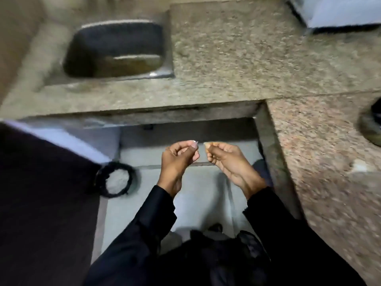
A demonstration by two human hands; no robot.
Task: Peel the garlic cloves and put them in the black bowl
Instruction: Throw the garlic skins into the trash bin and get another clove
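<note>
- The person's left hand (pixel 179 156) and right hand (pixel 223 156) are raised side by side over the floor (pixel 198 195), in the gap between 2 runs of speckled stone bench (pixel 226 58), so nothing solid lies under them.
- The right hand's grip is curled, pinching a small pale garlic clove (pixel 206 144) at its fingertips; the clove pokes out toward the other hand.
- The left hand's grip is also curled, thumb against fingertips, with a pale sliver at the tips that looks like a scrap of skin, though blur makes this uncertain.
- Risk: the clove is small and probably slick once bared; a hard pull on the skin could flick it out of the pinch and onto the floor.
- Risk: loose skin would drift down to the floor as well, and may cling to the fingers.
- The black bowl cannot be identified for certain; a dark rounded object (pixel 373 129) sits at the right edge of the bench, cut off by the frame. If that is the bowl, the carry crosses open floor, another chance for a drop.
- A sink (pixel 117 48) is set in the far bench.
</note>
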